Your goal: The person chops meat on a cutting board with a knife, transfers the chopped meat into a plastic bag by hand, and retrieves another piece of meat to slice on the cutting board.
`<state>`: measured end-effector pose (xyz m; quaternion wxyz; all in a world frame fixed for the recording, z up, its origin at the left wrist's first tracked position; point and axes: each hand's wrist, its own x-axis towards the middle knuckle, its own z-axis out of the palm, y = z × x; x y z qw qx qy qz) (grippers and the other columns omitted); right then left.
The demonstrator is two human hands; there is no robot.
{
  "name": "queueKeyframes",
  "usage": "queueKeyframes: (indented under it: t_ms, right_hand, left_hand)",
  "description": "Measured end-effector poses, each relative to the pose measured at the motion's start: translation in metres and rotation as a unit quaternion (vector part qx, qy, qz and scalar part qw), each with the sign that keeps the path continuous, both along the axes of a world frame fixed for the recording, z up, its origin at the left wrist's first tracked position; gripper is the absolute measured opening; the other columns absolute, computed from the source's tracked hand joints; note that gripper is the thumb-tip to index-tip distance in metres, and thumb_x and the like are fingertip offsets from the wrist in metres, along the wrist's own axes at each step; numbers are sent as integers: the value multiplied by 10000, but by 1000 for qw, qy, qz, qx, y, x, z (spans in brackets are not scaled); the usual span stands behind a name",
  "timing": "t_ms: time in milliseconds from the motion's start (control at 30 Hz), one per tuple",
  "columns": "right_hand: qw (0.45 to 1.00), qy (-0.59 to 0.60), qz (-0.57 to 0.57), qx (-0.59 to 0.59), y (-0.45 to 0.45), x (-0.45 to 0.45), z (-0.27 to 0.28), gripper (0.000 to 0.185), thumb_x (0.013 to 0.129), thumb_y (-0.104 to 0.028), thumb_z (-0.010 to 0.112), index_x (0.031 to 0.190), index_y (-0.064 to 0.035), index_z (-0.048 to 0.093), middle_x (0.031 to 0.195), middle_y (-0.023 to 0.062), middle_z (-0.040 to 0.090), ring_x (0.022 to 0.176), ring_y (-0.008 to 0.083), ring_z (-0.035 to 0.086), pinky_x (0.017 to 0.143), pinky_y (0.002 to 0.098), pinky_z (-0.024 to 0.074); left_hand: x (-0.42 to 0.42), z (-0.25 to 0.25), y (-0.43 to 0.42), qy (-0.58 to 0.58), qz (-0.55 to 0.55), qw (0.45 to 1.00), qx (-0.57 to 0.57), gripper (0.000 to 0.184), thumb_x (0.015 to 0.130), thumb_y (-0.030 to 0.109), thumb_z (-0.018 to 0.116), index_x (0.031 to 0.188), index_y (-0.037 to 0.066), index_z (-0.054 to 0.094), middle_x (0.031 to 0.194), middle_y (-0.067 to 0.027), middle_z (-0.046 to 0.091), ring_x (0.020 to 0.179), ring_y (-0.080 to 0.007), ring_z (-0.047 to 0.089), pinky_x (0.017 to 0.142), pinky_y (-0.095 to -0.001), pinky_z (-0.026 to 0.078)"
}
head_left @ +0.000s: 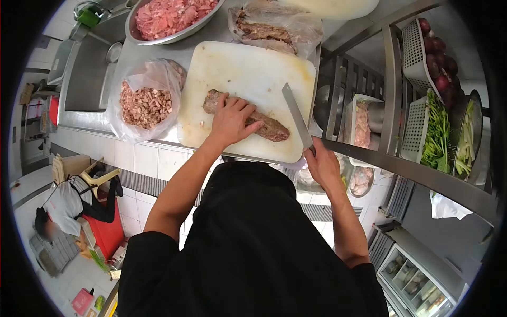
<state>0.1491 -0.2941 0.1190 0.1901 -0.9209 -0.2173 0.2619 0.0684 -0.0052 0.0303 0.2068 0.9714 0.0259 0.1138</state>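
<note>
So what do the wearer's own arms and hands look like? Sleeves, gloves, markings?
Left hand and right hand: bare, no gloves, no watch or bracelet visible. Forearms uncovered. Sleeves are short, loose, plain black, ending near the elbows. No cables or markings visible.

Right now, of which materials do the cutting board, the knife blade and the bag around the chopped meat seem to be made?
Cutting board: probably plastic, matte off-white; rounded corners, no wood grain showing.
Knife blade: likely steel; flat, grey, with a dull sheen.
Bag around the chopped meat: apparently thin plastic film; translucent and wrinkled, with bright glints.
</note>
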Motion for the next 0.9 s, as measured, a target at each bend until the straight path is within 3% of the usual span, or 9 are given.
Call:
queueKeyframes:
  t_ms: [233, 267, 333, 400, 500, 700, 900]
  right_hand:
    - [998, -40, 0, 56, -1, -12, 1, 349, 1016, -294, 557, 1253, -39, 583, 869, 225, 729, 840, 451, 703, 769, 543, 533]
    - [1000, -15, 16, -6, 0, -9, -3, 305, 1016, -289, 547, 1188, -40, 586, 842, 241, 719, 818, 459, 697, 753, 556, 528]
    - [999, -32, 37, -24, 2, -5, -4, 285, 1013, -285, 544, 1148, -37, 581, 827, 245, 714, 807, 462, 694, 746, 562, 525]
    - [996, -48, 63, -42, 3, -5, 2, 268, 1009, -280, 542, 1109, -35, 575, 811, 250, 708, 797, 465, 691, 740, 569, 522]
    - [997, -31, 59, -46, -4, -12, 24, 246, 997, -262, 550, 1079, -32, 573, 791, 248, 702, 789, 466, 688, 737, 571, 521]
    - [992, 15, 83, -90, -18, -21, 48, 245, 1013, -270, 557, 1053, -29, 572, 779, 254, 697, 788, 472, 688, 749, 566, 528]
    - [989, 28, 103, -98, -14, -22, 63, 251, 1023, -271, 559, 1060, -23, 567, 776, 265, 692, 795, 469, 695, 753, 562, 535]
  left_hand:
    - [-11, 7, -8, -9, 30, 999, 17, 406, 878, 443, 736, 1110, 109, 736, 1106, -83, 658, 1147, -299, 572, 1146, -577, 305]
    - [-8, 8, -13, -46, 42, 998, 22, 356, 869, 391, 742, 1087, 110, 731, 1114, -79, 650, 1147, -301, 568, 1133, -575, 318]
    - [-3, 10, -25, -85, 50, 995, 24, 308, 860, 340, 748, 1064, 110, 726, 1122, -76, 642, 1148, -303, 564, 1120, -574, 331]
    - [-1, 8, -39, -83, -11, 996, -25, 264, 803, 195, 736, 1054, 120, 703, 1147, -65, 623, 1123, -300, 570, 1085, -550, 364]
    - [5, -1, -58, -95, -26, 994, -37, 257, 760, 157, 727, 1013, 127, 696, 1119, -54, 627, 1114, -290, 571, 1038, -523, 403]
    - [15, -12, -53, -142, -47, 988, -20, 227, 725, 170, 736, 942, 129, 683, 1076, -40, 634, 1077, -286, 574, 970, -498, 429]
    - [18, -13, -57, -125, -23, 992, 4, 191, 722, 192, 751, 896, 153, 680, 1039, -37, 609, 1077, -268, 574, 980, -498, 426]
